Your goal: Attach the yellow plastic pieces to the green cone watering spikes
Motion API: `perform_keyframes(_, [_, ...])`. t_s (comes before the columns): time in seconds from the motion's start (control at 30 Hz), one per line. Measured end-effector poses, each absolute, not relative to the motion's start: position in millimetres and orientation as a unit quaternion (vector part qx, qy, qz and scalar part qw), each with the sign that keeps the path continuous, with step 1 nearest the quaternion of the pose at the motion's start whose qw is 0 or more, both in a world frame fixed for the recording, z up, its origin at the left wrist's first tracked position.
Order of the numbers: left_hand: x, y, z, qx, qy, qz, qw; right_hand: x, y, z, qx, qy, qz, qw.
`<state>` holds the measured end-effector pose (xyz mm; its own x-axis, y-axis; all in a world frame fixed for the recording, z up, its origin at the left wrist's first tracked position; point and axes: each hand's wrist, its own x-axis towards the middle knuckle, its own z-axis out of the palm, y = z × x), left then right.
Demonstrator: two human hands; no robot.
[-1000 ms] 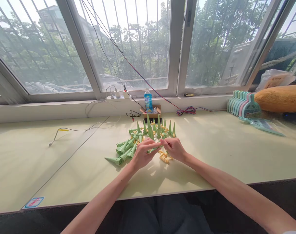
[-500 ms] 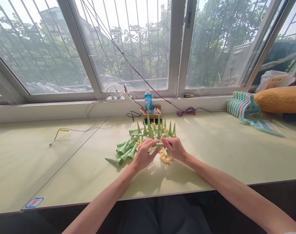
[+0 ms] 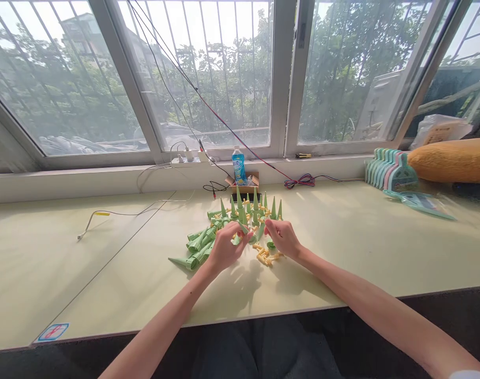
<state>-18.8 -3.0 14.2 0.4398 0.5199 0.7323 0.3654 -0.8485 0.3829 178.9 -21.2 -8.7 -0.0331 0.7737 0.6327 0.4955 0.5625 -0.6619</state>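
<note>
My left hand [image 3: 228, 246] pinches a green cone-shaped spike [image 3: 243, 229] between thumb and fingers, its tip angled up to the left. My right hand [image 3: 284, 238] is closed just right of it, fingers pressed together; what sits in them, if anything, I cannot make out. Below and between the hands lies a small heap of short yellow plastic pegs [image 3: 264, 257]. Several green spikes [image 3: 255, 202] stand upright behind my hands with yellow pegs among them. More green spikes with wide ribbed collars [image 3: 198, 243] lie piled left of my left hand.
A blue bottle [image 3: 238, 166] stands at a small cardboard box [image 3: 252, 181] near the window ledge. Coiled cable [image 3: 300, 181] lies right of it, a thin cable [image 3: 121, 212] at left. Pastel plastic pieces [image 3: 393, 171] and an orange cushion-like object [image 3: 449, 160] are far right.
My hands have moved apart. The left has drawn slightly left with the green spike, which now tilts upward; the right stays nearly in place, closed.
</note>
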Motion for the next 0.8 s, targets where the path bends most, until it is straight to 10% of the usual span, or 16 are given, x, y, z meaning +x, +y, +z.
perform_keyframes(0.8, [-23.9,11.9,17.1,0.901,0.295,0.297,0.118,177.0,-24.0,-13.7,-0.428,-0.824,0.044,0.369])
